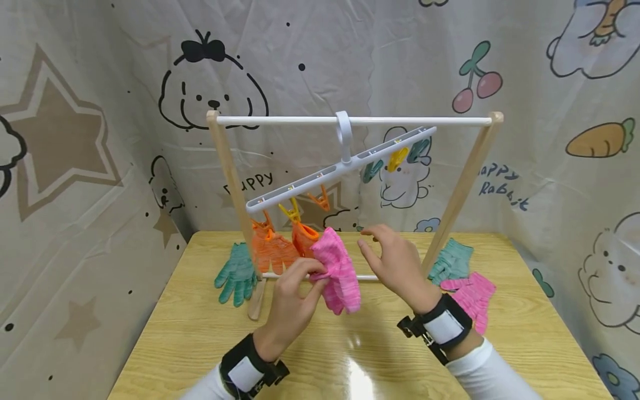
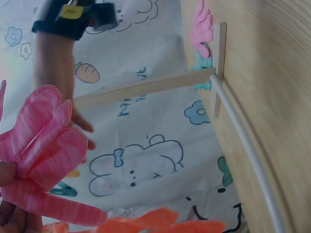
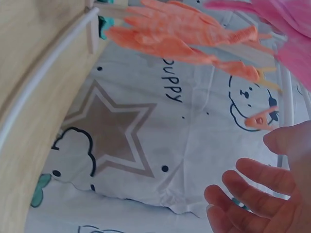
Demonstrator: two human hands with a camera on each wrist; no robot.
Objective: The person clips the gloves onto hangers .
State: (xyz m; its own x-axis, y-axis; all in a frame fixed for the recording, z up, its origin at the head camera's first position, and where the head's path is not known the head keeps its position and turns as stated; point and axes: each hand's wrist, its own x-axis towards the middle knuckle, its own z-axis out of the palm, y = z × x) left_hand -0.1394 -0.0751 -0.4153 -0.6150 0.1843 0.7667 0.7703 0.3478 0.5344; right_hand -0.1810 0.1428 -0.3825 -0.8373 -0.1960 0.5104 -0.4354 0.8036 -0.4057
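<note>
My left hand [image 1: 292, 303] pinches a pink knitted glove [image 1: 339, 272] between thumb and fingers, and the glove hangs in front of the rack. In the left wrist view, the pink glove [image 2: 48, 150] is bunched and folded. To its right my right hand [image 1: 397, 264] is raised and holds nothing; the right wrist view shows its fingers [image 3: 257, 177] loosely bent. Above both hands a grey-white clip hanger [image 1: 320, 179] slants on the rack. Two orange gloves [image 1: 275, 253] hang at its left end from an orange clip [image 1: 267, 222] and a yellow clip [image 1: 291, 211].
A free orange clip [image 1: 321, 198] hangs near the hanger's middle; teal clips [image 1: 371, 171] and a yellow clip [image 1: 398, 159] hang rightward. The rack's white top rod [image 1: 290, 120] joins wooden posts [image 1: 462, 191]. Teal gloves [image 1: 237, 275] lie at both sides, a pink glove [image 1: 472, 297] at right.
</note>
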